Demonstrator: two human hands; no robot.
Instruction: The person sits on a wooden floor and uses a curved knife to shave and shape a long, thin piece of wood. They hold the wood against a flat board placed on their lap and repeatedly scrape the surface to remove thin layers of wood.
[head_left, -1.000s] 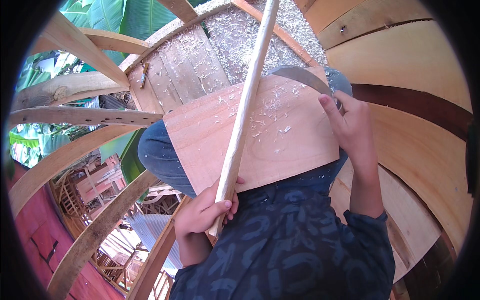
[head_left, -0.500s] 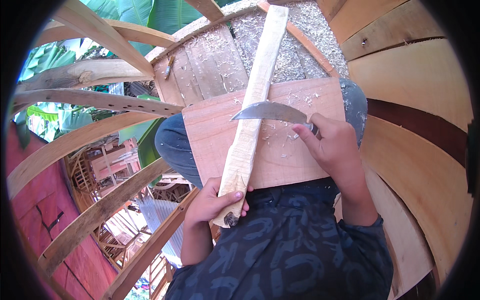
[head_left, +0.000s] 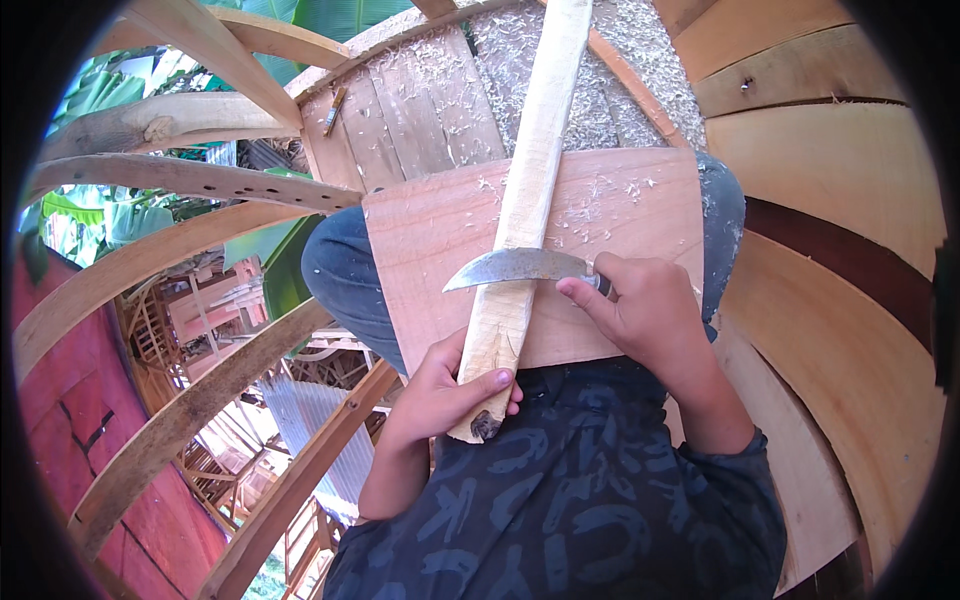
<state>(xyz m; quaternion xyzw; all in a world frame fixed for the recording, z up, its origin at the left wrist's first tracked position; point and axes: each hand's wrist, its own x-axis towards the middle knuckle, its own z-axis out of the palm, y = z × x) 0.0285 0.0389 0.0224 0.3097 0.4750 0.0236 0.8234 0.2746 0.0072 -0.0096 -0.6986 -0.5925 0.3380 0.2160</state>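
Note:
My left hand point(head_left: 452, 388) is wrapped round the near end of a long pale piece of wood point(head_left: 527, 205), close to a dark knot at its tip. The wood slants away from me across a flat wooden board point(head_left: 622, 215) on my lap. In my right hand point(head_left: 645, 308) is a knife point(head_left: 520, 266) with a wide curved blade, gripped by its handle, which my fingers mostly hide. The blade lies crosswise over the wood, a little beyond my left hand, its point to the left. Small shavings are scattered on the board.
Curly shavings point(head_left: 640, 70) cover much of the plank floor ahead, where a thin reddish batten point(head_left: 632, 85) lies. A small marker-like stick point(head_left: 335, 110) rests farther left. Open wooden framing point(head_left: 215, 185) stands at my left, and a plank wall point(head_left: 830, 170) at my right.
The knife and my right hand have come nearer to me along the wood. The piece of wood and my left hand have shifted slightly right and away from me.

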